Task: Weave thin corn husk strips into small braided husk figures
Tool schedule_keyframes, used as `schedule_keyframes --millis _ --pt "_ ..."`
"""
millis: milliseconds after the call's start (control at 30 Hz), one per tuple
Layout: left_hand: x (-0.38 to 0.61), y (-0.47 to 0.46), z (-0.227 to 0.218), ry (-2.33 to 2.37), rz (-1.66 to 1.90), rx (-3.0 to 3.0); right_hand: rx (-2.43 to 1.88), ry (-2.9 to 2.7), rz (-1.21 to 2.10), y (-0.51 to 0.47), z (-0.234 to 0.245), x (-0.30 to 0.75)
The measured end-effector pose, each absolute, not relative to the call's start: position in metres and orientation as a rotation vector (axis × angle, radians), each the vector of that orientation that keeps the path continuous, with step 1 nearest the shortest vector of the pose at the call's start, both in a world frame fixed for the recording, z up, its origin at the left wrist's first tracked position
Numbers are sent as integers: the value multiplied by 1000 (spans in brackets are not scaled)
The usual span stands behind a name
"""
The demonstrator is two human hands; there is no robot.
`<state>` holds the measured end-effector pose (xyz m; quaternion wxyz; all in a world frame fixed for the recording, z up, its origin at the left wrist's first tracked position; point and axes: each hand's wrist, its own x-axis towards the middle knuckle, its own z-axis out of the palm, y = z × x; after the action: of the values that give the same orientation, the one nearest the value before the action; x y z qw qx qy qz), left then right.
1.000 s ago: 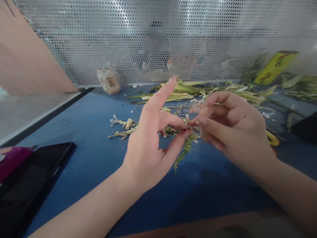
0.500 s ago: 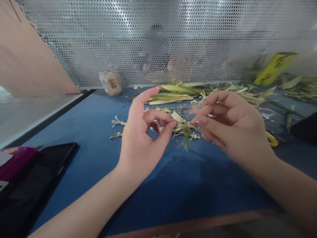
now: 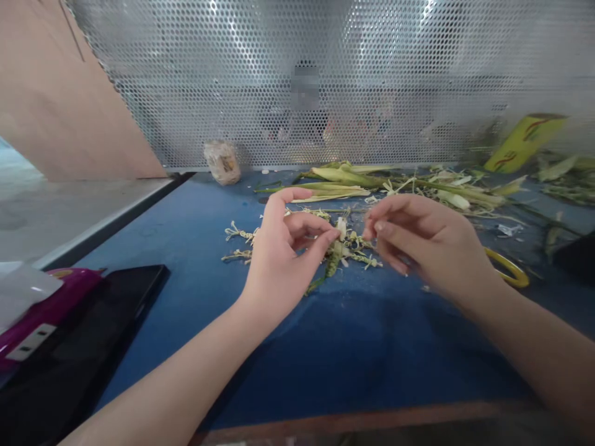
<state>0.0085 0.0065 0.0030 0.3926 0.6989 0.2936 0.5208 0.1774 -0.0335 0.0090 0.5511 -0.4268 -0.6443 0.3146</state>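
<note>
Pinched between the thumb and index finger of my left hand [image 3: 297,241] is a small plaited leaf piece [image 3: 332,263], with a pale top and a green tail hanging down. My right hand [image 3: 418,238] is held just to its right, apart from it, with thumb and fingers curled together. Whatever those fingertips hold, if anything, is too small to make out. Beneath both hands lie several knotted, pale plant strands [image 3: 242,234] on the blue table [image 3: 372,347], partly hidden by my left hand.
Long green leaves and stalks [image 3: 344,176] lie along the perforated metal screen [image 3: 260,80]. A wrapped block [image 3: 222,162] and a yellow tube [image 3: 525,142] stand against it. Yellow scissor handles [image 3: 509,269] are beside my right wrist. A black phone [image 3: 106,310] and a purple packet [image 3: 60,303] lie left.
My right hand has drawn away from the plaited leaf piece, opening a gap. The piece's green tail has swung left. The whole view has shifted slightly.
</note>
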Motion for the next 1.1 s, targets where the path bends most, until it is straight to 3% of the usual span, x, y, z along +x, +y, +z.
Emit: schedule_keyframes --millis 233,333,1100 --pt "10 5 6 735 1280 1697 -1012 -1924 -57 -37 7 178" --pt "12 4 5 700 1272 1708 -935 -2033 -256 -38 7 177" --pt "10 -3 4 676 1247 1839 -989 -2142 -487 -42 7 180"
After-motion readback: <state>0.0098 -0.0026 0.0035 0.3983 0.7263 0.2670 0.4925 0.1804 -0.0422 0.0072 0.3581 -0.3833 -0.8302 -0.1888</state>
